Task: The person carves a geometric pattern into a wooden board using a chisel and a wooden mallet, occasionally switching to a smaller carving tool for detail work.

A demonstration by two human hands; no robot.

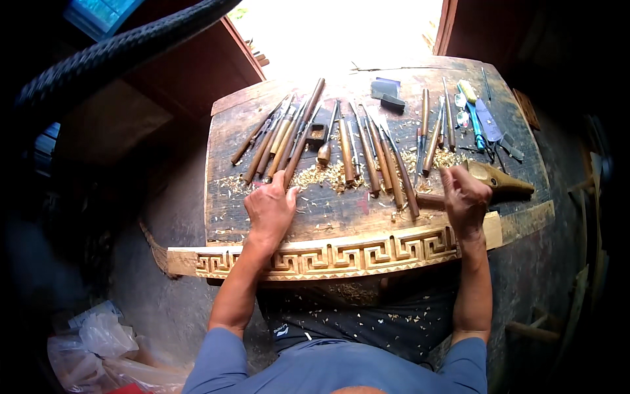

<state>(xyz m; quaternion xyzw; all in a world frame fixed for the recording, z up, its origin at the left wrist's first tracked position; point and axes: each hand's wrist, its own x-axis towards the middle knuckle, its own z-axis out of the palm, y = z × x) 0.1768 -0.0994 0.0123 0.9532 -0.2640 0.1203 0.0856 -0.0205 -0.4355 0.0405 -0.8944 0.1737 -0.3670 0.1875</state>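
My left hand [270,207] lies at the near ends of a row of wood-handled carving chisels [268,148]. Its index finger stretches forward and the thumb stands apart, with the butt of one handle between them. The other fingers are mostly hidden. My right hand [467,197] is closed in a fist over a wooden tool with a tapered head [508,184]; a brown handle [430,201] sticks out to its left. What the fist holds is hidden. A long, curved board carved with a meander pattern [348,256] lies along the bench's near edge, beneath both forearms.
More chisels [377,154] lie mid-bench [315,223] among wood shavings [321,176]. Dark sharpening stones [387,95] sit farther back. A blue-handled brush [474,121] lies at the right. Clear plastic bags [105,345] are on the floor. A dark braided cable [125,49] crosses the upper left.
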